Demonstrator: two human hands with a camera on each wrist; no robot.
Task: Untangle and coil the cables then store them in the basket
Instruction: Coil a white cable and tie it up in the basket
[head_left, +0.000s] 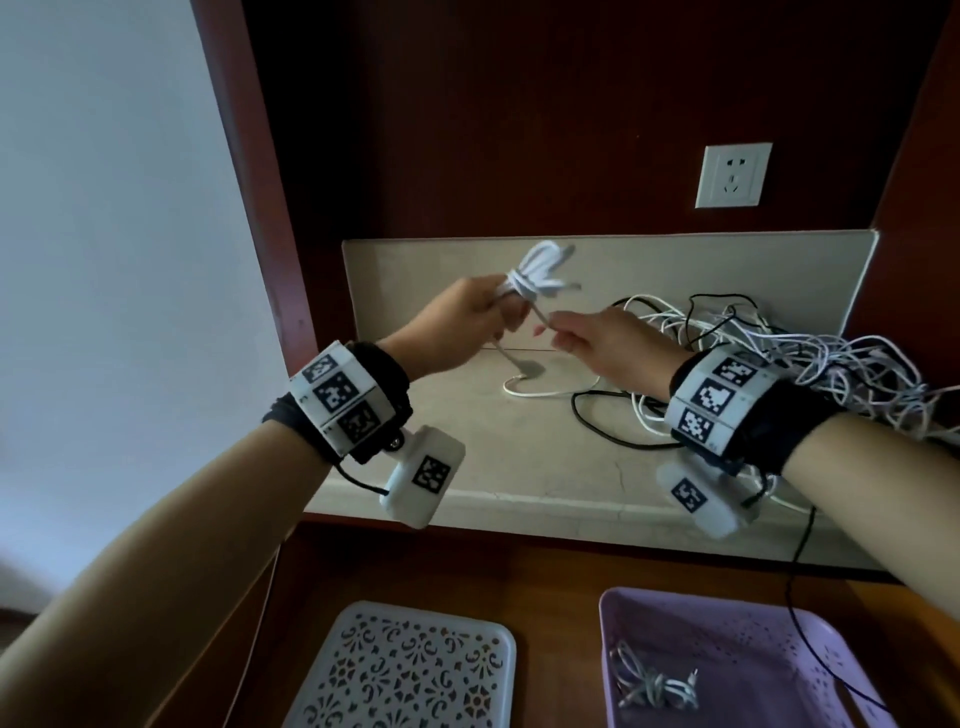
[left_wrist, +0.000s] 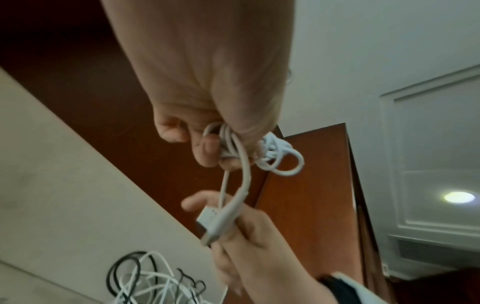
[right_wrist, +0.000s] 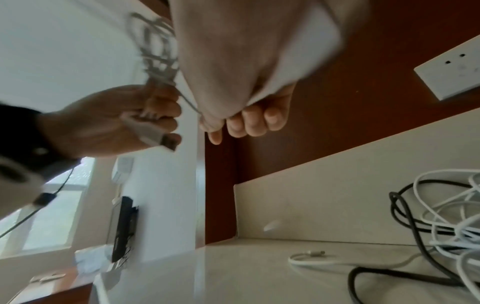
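My left hand (head_left: 496, 306) grips a coiled white cable bundle (head_left: 540, 273) above the beige shelf (head_left: 519, 467); its loops stick out past my fingers (left_wrist: 205, 150). Close beside it, my right hand (head_left: 558, 332) pinches the same cable's free end at the white USB plug (left_wrist: 215, 224). A tangle of white and black cables (head_left: 789, 358) lies on the shelf to the right, partly behind my right wrist. The purple basket (head_left: 779, 613) stands below at the front right with one coiled cable (head_left: 654, 686) inside. In the right wrist view my right hand (right_wrist: 228, 123) is curled next to my left hand (right_wrist: 161, 115).
A white patterned tray or lid (head_left: 405, 670) lies left of the basket. A wall socket (head_left: 733, 175) sits on the dark wood back panel. A loose white cable end (head_left: 545, 389) rests mid-shelf. A black cord (head_left: 795, 571) hangs over the shelf edge toward the basket.
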